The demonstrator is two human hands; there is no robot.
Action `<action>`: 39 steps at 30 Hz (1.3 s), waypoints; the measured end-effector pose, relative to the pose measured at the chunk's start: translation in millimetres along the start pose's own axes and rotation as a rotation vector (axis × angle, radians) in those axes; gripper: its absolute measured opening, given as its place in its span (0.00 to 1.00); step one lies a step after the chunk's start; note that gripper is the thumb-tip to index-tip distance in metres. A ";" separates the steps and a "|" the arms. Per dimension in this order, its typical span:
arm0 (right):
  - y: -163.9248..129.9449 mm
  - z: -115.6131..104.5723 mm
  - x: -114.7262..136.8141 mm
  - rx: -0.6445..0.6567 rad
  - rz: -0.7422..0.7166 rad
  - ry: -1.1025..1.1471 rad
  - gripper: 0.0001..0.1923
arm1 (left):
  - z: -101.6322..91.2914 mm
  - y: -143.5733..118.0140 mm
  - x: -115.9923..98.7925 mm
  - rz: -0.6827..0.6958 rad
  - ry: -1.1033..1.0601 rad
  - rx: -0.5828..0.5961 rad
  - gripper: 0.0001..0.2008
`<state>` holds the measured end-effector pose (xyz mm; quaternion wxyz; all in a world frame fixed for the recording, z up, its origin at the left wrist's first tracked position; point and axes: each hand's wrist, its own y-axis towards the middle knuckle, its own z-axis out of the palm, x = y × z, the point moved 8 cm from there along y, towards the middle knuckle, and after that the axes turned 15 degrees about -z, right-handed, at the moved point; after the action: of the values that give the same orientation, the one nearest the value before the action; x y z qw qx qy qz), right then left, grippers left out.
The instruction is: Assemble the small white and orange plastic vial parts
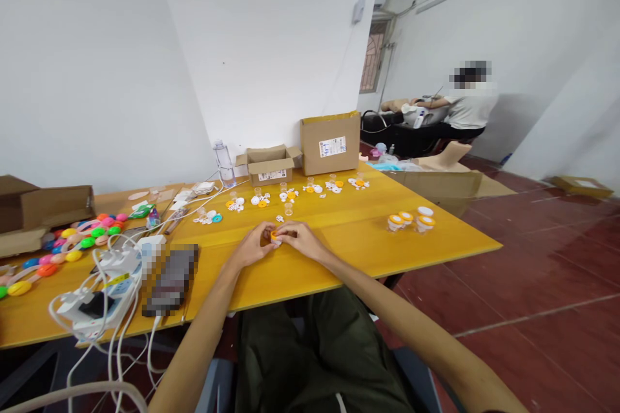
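My left hand (252, 246) and my right hand (301, 240) meet near the front of the yellow table. Between their fingertips is a small round orange-and-white plastic part (274, 237), partly covered by the fingers; both hands are closed on it. Just beyond them lie a small clear cup (289, 209) and a few tiny white pieces (279, 219). Farther back runs a row of small piles, with white discs (241, 202), orange rings (262, 204) and clear cups. To the right stand several clear cups with orange-and-white tops (405, 217).
A power strip (109, 297) with tangled white cables and a dark phone (172, 279) lie at left. Colourful beads (87, 242) are beside an open carton (48, 210). Two cardboard boxes (330, 142) and a clear bottle (223, 164) stand behind. Another person (469, 106) sits far right.
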<state>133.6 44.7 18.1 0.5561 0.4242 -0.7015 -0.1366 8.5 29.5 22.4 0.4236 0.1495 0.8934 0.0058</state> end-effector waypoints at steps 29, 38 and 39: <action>-2.5 6.0 2.3 0.145 -0.011 -0.205 0.12 | -1.4 0.2 -3.4 0.027 -0.011 -0.010 0.14; -2.1 7.3 -3.7 0.129 0.021 -0.155 0.11 | -0.5 1.5 -1.9 0.033 -0.004 -0.004 0.13; -2.1 7.2 -4.2 0.126 0.025 -0.152 0.11 | -0.4 1.4 -2.0 0.035 -0.004 -0.002 0.13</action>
<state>128.1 44.6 11.4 0.4750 0.4380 -0.7542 -0.1171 9.8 30.4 24.3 0.4255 0.1648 0.8897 0.0140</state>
